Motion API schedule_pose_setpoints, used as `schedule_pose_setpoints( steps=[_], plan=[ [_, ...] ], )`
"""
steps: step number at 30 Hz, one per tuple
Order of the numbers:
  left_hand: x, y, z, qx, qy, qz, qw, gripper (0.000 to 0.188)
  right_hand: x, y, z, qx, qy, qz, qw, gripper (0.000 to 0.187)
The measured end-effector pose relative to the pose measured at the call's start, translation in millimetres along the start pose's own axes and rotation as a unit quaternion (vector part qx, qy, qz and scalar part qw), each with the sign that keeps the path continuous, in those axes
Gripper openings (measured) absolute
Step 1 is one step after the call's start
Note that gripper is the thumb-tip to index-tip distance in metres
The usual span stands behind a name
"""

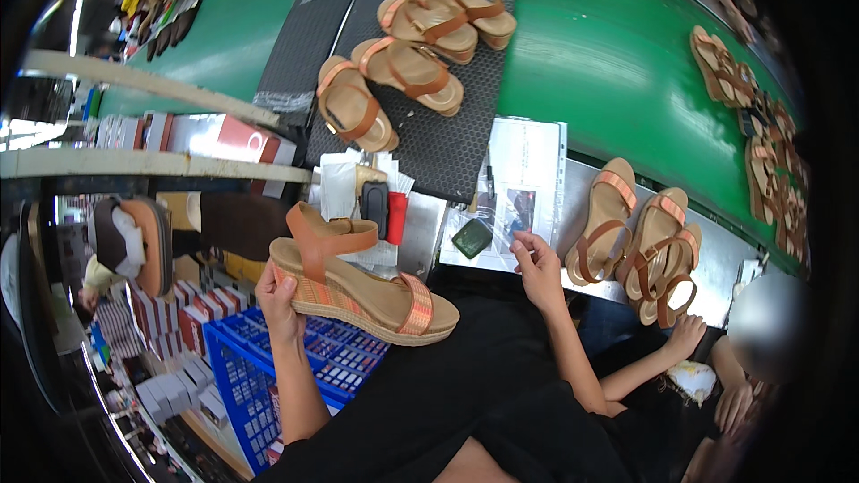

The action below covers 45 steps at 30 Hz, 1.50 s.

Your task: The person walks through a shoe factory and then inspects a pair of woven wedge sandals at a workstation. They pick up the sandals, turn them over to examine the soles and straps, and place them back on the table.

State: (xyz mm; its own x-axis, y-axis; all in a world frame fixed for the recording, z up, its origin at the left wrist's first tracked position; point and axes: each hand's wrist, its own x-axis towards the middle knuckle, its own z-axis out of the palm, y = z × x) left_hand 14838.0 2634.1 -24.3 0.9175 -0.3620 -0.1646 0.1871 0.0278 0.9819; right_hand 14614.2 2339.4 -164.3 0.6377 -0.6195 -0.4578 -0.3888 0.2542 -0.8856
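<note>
My left hand grips a tan wedge sandal by its heel. The sandal has a brown ankle strap, an orange patterned toe strap and a woven sole edge; it is held side-on, toe to the right. My right hand hovers by the bench edge with loosely bent fingers and nothing visible in them. Just left of it, a dark green square pad or dish lies on a plastic-covered sheet. Right of that hand, several matching sandals rest on the metal ledge.
More sandals stand on a black textured mat over the green conveyor belt. White papers, a black item and a red item lie ahead. A blue crate stands at left, below metal rails. Another person's hand is close at right.
</note>
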Motion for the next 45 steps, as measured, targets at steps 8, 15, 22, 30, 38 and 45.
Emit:
schedule_pose_setpoints(
  steps=[8, 15, 22, 30, 38, 45],
  plan=[
    [-74, -10, -27, -0.005, 0.139, 0.018, 0.990, 0.064, 24, -12, 61, -0.219, -0.082, -0.217, 0.948, 0.022],
    [-86, 12, -64, 0.010, 0.150, 0.081, 0.985, 0.070, 13, 18, 150, -0.275, -0.160, -0.426, 0.847, 0.016],
    [-95, 19, -103, 0.030, 0.124, 0.092, 0.988, 0.076, 20, 26, 197, -0.318, -0.115, -0.494, 0.801, 0.018],
    [-51, 40, -109, 0.145, 0.077, 0.045, 0.985, 0.071, 40, 71, 216, -0.392, -0.087, -0.484, 0.778, 0.025],
    [-34, 47, -95, 0.182, -0.078, 0.137, 0.970, 0.050, 41, 64, 216, -0.349, -0.105, -0.505, 0.782, 0.011],
    [-17, 51, -92, 0.161, -0.132, 0.136, 0.969, 0.060, 32, 53, 211, -0.346, -0.115, -0.488, 0.793, 0.011]
  ],
)
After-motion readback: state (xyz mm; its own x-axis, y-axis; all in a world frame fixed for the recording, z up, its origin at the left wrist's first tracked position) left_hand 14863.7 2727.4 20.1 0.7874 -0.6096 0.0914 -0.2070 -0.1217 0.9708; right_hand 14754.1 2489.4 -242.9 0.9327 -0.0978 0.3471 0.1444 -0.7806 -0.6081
